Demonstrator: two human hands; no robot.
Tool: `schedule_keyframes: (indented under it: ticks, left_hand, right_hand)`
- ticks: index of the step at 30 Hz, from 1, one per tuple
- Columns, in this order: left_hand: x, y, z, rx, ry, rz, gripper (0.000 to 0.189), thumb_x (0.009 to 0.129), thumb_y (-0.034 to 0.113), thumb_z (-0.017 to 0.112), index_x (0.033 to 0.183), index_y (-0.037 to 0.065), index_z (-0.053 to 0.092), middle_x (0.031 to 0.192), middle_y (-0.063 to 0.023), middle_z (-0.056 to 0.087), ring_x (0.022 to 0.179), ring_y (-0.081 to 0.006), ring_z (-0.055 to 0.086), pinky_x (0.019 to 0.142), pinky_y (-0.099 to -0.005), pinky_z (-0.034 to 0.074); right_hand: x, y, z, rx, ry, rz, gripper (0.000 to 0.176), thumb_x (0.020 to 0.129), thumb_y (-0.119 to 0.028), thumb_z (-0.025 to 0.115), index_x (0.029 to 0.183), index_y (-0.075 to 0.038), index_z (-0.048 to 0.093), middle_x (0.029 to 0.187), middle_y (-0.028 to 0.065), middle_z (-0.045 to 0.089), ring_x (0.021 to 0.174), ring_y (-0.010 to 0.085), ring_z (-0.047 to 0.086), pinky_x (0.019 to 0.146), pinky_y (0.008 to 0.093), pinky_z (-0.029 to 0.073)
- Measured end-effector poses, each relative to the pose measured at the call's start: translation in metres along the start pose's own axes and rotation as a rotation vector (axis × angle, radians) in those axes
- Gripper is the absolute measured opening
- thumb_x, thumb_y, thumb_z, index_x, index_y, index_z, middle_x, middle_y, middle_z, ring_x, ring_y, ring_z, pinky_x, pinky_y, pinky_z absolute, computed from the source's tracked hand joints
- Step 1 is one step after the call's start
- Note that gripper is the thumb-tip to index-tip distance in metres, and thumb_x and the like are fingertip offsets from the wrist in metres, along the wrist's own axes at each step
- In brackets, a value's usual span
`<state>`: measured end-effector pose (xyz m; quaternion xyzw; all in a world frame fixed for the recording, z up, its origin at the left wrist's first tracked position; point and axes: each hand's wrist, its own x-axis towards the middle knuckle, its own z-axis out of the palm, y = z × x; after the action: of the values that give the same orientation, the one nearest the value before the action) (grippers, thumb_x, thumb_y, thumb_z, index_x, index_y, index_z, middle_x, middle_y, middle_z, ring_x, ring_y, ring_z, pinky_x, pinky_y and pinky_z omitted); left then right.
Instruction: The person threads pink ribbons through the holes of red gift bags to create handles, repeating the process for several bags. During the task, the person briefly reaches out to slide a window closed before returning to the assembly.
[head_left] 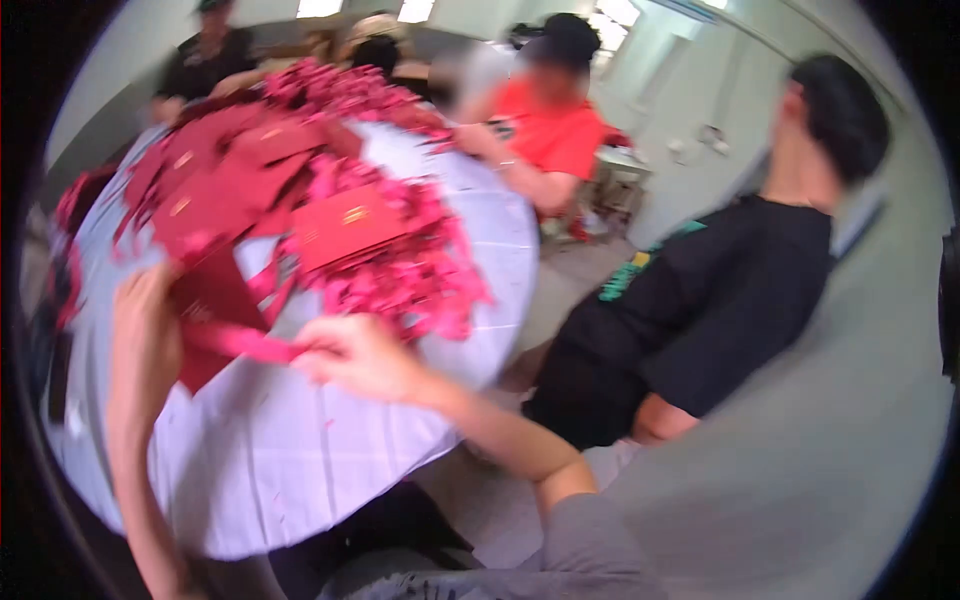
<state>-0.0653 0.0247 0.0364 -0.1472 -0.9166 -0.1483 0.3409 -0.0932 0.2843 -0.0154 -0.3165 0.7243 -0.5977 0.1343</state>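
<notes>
My left hand point(146, 330) presses on the left edge of a dark red paper piece point(215, 300) lying on the white round table point(300, 450). My right hand point(355, 357) pinches the end of a pink paper strip point(245, 343) that runs from that red piece toward me. The picture is blurred by motion. Beyond my hands lies a heap of pink paper scraps point(400, 270) and several dark red envelopes point(345, 225) with gold marks.
A person in a black shirt point(700, 300) sits close at the right of the table. A person in a red shirt point(550, 130) and a person in dark clothes point(205, 60) sit at the far side. A grey wall fills the right.
</notes>
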Motion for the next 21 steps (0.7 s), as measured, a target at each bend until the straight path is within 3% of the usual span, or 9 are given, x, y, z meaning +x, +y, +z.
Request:
schedule_keyframes:
  ticks: [4,5,7,12,15,16,18,19,21]
  left_hand:
    - [0.010,0.013,-0.006,-0.013,-0.042,0.124,0.025,0.071,-0.007,0.046,0.094,0.001,0.052,0.078,-0.0179,0.057,0.077,-0.0346,0.054,0.074,-0.0411,0.039]
    - [0.012,0.005,-0.004,-0.015,-0.061,0.135,0.021,0.074,-0.002,0.050,0.094,0.002,0.052,0.074,-0.0164,0.058,0.076,-0.0339,0.056,0.073,-0.0409,0.040]
    - [0.018,0.005,-0.012,-0.033,-0.213,0.040,0.020,0.080,0.005,0.056,0.100,0.005,0.053,0.085,-0.0147,0.060,0.085,-0.0309,0.056,0.082,-0.0394,0.038]
    - [0.024,-0.007,-0.001,-0.153,-0.152,-0.004,0.018,0.080,0.006,0.058,0.098,0.002,0.060,0.084,-0.0151,0.064,0.080,-0.0307,0.061,0.071,-0.0370,0.045]
    - [0.024,-0.012,-0.001,-0.193,-0.113,0.004,0.017,0.078,0.004,0.059,0.095,-0.001,0.060,0.084,-0.0147,0.065,0.079,-0.0292,0.063,0.068,-0.0351,0.048]
    - [0.024,-0.013,-0.001,-0.237,-0.118,0.000,0.018,0.078,0.002,0.059,0.095,-0.001,0.060,0.085,-0.0146,0.065,0.080,-0.0286,0.063,0.069,-0.0345,0.048]
    - [0.023,-0.017,0.001,-0.280,-0.113,-0.005,0.018,0.078,0.000,0.059,0.096,-0.002,0.060,0.084,-0.0144,0.065,0.078,-0.0259,0.063,0.070,-0.0327,0.048]
    - [0.023,-0.018,0.001,-0.321,-0.098,-0.002,0.019,0.077,-0.001,0.059,0.096,-0.002,0.059,0.083,-0.0142,0.065,0.076,-0.0232,0.064,0.070,-0.0309,0.048]
    - [0.022,-0.017,-0.003,-0.407,-0.138,-0.066,0.020,0.077,-0.002,0.058,0.097,-0.003,0.059,0.081,-0.0137,0.064,0.074,-0.0199,0.062,0.070,-0.0294,0.048]
  right_hand:
    - [-0.014,-0.008,-0.021,0.009,0.077,0.200,0.019,0.085,-0.005,0.061,0.102,0.002,0.057,0.082,0.0077,0.064,0.074,0.0107,0.062,0.063,0.0230,0.049]
    - [-0.014,-0.010,-0.022,0.001,0.095,0.095,0.019,0.085,-0.004,0.061,0.102,0.003,0.057,0.084,0.0094,0.065,0.074,0.0120,0.063,0.063,0.0230,0.050]
    - [-0.012,-0.016,-0.020,0.053,0.214,0.024,0.015,0.084,0.002,0.057,0.099,0.003,0.056,0.083,0.0107,0.065,0.074,0.0145,0.063,0.065,0.0246,0.051]
    - [0.005,-0.030,-0.015,0.318,0.413,-0.105,0.014,0.085,-0.001,0.057,0.098,0.001,0.055,0.084,0.0093,0.064,0.071,0.0121,0.060,0.066,0.0219,0.048]
    - [0.024,-0.035,-0.012,0.543,0.350,-0.325,0.015,0.087,0.000,0.053,0.103,0.001,0.053,0.110,0.0172,0.057,0.103,0.0245,0.056,0.093,0.0360,0.045]
    - [0.031,-0.039,-0.011,0.600,0.271,-0.371,0.015,0.091,-0.007,0.051,0.104,-0.001,0.053,0.117,0.0191,0.052,0.115,0.0318,0.049,0.102,0.0459,0.036]
    - [0.043,-0.057,0.002,0.741,0.189,-0.414,0.018,0.093,-0.015,0.049,0.105,-0.002,0.051,0.117,0.0199,0.053,0.117,0.0349,0.048,0.103,0.0496,0.034]
    - [0.049,-0.064,0.010,0.840,0.191,-0.387,0.022,0.095,-0.020,0.048,0.106,-0.002,0.051,0.107,0.0174,0.058,0.109,0.0330,0.054,0.100,0.0492,0.037]
    - [0.060,-0.062,0.012,0.898,-0.104,-0.458,0.021,0.094,-0.018,0.047,0.106,0.000,0.050,0.093,0.0139,0.061,0.090,0.0282,0.061,0.091,0.0470,0.045]
